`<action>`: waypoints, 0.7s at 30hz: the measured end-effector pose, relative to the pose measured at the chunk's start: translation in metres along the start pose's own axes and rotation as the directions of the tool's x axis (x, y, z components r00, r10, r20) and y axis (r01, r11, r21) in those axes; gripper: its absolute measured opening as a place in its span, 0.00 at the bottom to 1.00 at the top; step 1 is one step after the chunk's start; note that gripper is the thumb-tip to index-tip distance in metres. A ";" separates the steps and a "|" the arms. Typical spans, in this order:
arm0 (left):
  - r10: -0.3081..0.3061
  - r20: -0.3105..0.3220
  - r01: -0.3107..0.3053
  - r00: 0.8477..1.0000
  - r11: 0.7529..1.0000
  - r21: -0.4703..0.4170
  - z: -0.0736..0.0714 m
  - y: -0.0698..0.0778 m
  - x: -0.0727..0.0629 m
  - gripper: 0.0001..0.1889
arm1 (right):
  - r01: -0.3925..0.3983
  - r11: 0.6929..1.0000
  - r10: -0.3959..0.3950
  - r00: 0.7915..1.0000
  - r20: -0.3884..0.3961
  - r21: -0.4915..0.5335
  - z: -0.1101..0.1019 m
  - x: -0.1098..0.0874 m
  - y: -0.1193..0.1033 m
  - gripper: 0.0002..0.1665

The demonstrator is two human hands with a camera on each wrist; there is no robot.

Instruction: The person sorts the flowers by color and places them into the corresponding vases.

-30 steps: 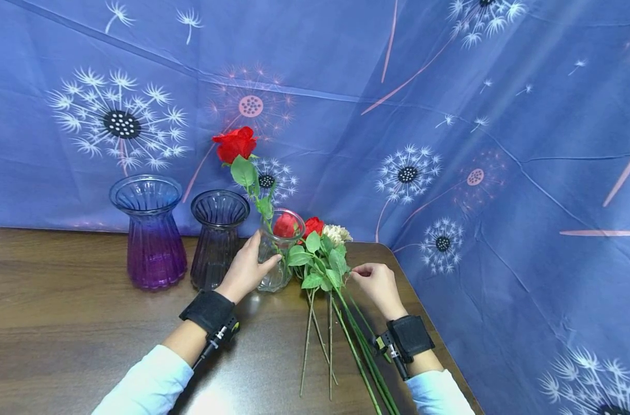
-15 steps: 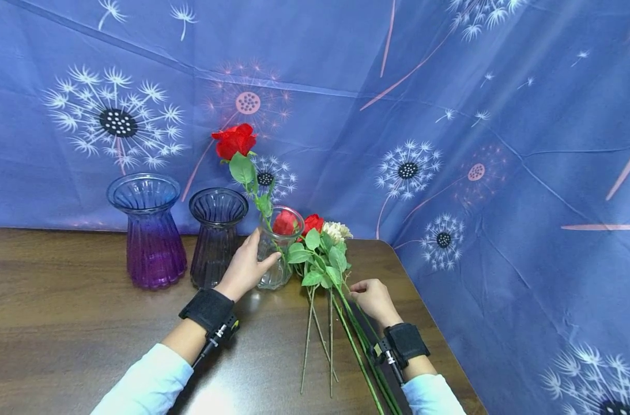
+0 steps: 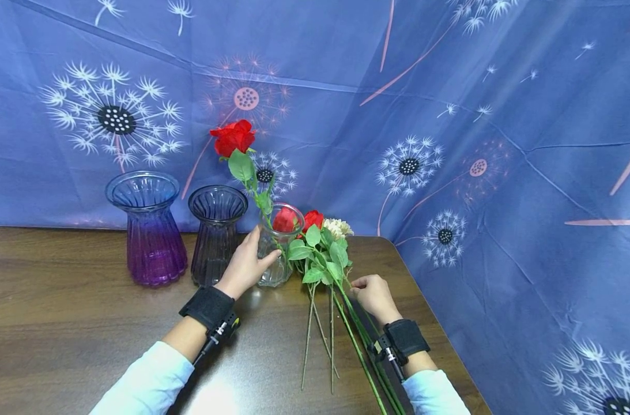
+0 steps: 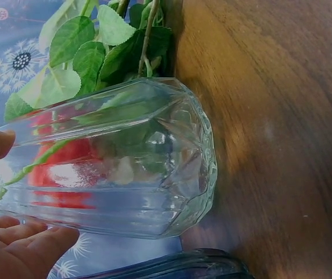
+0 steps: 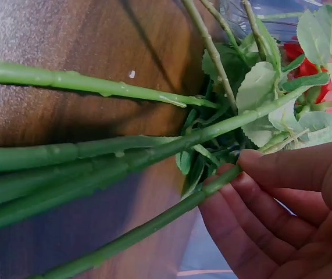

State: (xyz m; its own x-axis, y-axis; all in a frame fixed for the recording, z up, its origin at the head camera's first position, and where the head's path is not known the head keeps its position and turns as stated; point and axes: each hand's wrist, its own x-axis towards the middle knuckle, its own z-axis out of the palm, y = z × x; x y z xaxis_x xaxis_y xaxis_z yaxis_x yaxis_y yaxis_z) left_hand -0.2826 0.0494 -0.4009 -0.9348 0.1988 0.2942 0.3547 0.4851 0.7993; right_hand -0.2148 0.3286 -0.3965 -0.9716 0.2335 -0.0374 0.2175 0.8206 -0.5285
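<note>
I see leafy red flowers [image 3: 322, 256] beside clear glass vase [image 3: 276, 271], red rose [image 3: 234, 138] leaning out, left hand [image 3: 244, 265] wrapped round vase, right hand [image 3: 375, 298] pinching green stem [image 5: 148, 229]

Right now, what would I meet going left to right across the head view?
Blue-and-purple glass vase, dark gray glass vase, clear glass vase, red rose head past its rim, cream flower head, right grip.

2 hands [image 3: 244, 265] touch a clear vase [image 3: 276, 273] and piled flowers [image 3: 326, 256] near 2 tinted vases [image 3: 156, 248].
</note>
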 end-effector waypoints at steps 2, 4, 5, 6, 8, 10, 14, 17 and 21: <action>0.002 -0.004 -0.002 1.000 1.000 0.000 0.000 0.000 0.000 0.41 | 0.011 1.000 -0.011 1.000 -0.015 -0.006 -0.003 0.000 -0.001 0.08; 0.005 -0.010 -0.005 1.000 1.000 -0.002 0.000 0.000 0.000 0.40 | 0.034 0.999 -0.035 0.999 -0.038 -0.017 -0.005 -0.001 -0.001 0.08; 0.008 -0.011 -0.008 1.000 1.000 -0.002 0.001 0.000 0.000 0.40 | 0.046 0.999 -0.047 0.998 -0.051 -0.019 -0.007 -0.001 -0.001 0.08; 0.010 -0.013 -0.010 1.000 1.000 -0.003 0.001 0.000 0.000 0.40 | 0.063 0.998 -0.065 0.995 -0.070 -0.028 -0.008 -0.001 -0.001 0.08; 0.010 -0.014 -0.010 1.000 1.000 0.000 0.001 0.000 -0.001 0.40 | 0.086 0.996 -0.090 0.991 -0.102 -0.037 -0.012 -0.002 -0.001 0.08; 0.014 -0.011 -0.014 1.000 1.000 0.006 0.002 0.000 -0.001 0.41 | 0.089 0.996 -0.092 0.988 -0.121 -0.030 -0.016 -0.002 -0.002 0.09; 0.020 -0.017 -0.020 1.000 1.000 0.007 0.002 0.001 -0.002 0.41 | 0.101 0.995 -0.104 0.983 -0.153 -0.025 -0.030 -0.004 -0.008 0.11; 0.035 -0.032 -0.035 0.999 0.999 0.002 0.002 0.000 -0.002 0.41 | 0.137 0.990 -0.140 0.972 -0.188 -0.030 -0.043 -0.004 -0.017 0.12; 0.046 -0.040 -0.045 0.998 0.999 0.007 0.002 -0.001 -0.002 0.40 | 0.192 0.981 -0.194 0.943 -0.271 -0.034 -0.057 -0.006 -0.032 0.12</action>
State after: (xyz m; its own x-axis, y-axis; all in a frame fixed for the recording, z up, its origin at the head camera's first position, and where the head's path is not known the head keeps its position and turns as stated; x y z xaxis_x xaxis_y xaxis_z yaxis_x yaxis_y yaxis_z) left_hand -0.2812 0.0505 -0.4031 -0.9176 0.1866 0.3510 0.3968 0.4815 0.7815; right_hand -0.2112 0.3303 -0.3310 -0.9332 0.2022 0.2972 0.0299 0.8676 -0.4964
